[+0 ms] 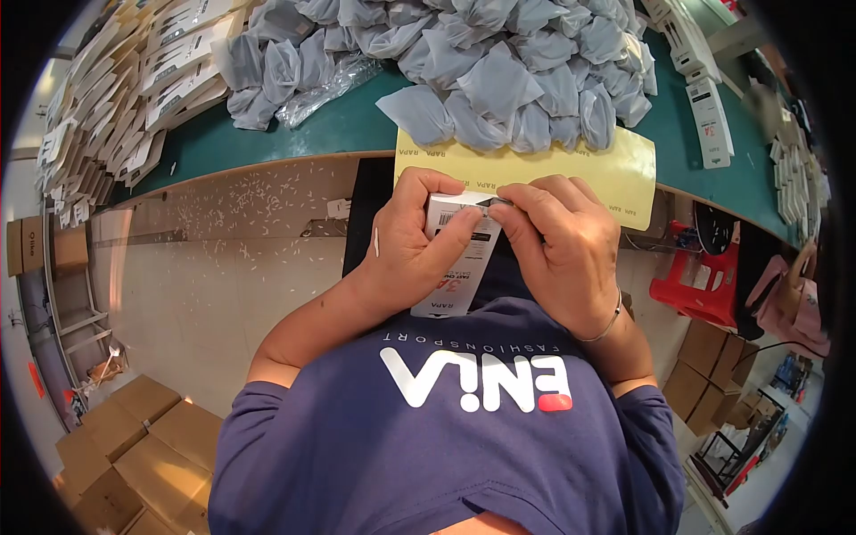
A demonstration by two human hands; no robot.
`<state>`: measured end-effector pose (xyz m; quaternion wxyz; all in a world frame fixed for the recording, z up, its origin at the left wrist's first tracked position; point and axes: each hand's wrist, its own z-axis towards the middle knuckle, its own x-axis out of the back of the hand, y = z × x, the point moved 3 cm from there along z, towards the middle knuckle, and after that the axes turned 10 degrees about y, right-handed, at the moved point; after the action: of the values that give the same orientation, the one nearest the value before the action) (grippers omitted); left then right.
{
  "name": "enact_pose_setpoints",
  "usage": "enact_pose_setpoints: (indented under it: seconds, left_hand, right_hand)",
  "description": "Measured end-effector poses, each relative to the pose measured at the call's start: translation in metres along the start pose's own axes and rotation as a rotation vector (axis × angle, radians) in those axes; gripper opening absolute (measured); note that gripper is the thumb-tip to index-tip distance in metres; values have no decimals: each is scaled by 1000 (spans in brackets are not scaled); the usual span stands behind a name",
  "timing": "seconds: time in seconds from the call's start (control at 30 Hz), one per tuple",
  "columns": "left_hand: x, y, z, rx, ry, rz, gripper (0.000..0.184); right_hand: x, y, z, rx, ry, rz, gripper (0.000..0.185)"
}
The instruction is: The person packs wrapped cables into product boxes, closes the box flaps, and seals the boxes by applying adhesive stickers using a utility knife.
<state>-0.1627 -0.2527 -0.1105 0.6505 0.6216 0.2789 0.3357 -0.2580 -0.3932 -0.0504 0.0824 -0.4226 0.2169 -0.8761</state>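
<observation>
A slim white cardboard box (pixel 459 281) with black and red print is held in front of my chest. My left hand (pixel 419 227) is wrapped round it, thumb across the printed face and fingers behind. At the box's upper end, the thumb and index finger of my right hand (pixel 562 236) pinch together at the corner. A small dark and grey patch shows there between the hands; what it is I cannot make out. Just beyond my hands lies a yellow printed sheet (pixel 535 178) at the table edge, partly under a heap of grey plastic pouches (pixel 499 80).
The green table (pixel 223 138) curves in front of me. Stacked flat white boxes (pixel 116 107) pile up at the left, with more boxes (pixel 709 120) at the right. Below are a red stool (pixel 700 285), cartons (pixel 147 446) and white scraps on the floor.
</observation>
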Motion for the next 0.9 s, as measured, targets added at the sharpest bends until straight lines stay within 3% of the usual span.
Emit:
enact_pose_setpoints:
  seconds: [0.17, 0.27, 0.33, 0.5, 0.67, 0.83, 0.87, 0.9]
  left_hand:
    - [-1, -5, -1, -7, 10, -67, 31]
    - [3, 3, -1, 62, -69, 95, 32]
    - [-2, 8, 1, -245, -18, 280, 37]
    - [-13, 4, -8, 156, -53, -177, 49]
    - [-22, 11, -4, 53, -217, -261, 50]
    - [-26, 11, 15, 51, -170, -218, 50]
    - [-31, 16, 24, 167, -180, -287, 48]
    - [-39, 22, 35, 287, -186, -359, 46]
  right_hand:
    - [8, 29, 8, -256, 54, 30, 17]
    - [3, 14, 5, -70, 100, 374, 32]
    - [-9, 4, 0, 62, -16, 432, 39]
    - [-11, 14, -18, 53, 29, 318, 40]
    - [-2, 33, -40, -84, 27, 422, 31]
    - [36, 59, -44, -127, -18, 287, 26]
    - [41, 58, -41, -123, -9, 286, 26]
    - [50, 50, -36, 36, -5, 220, 28]
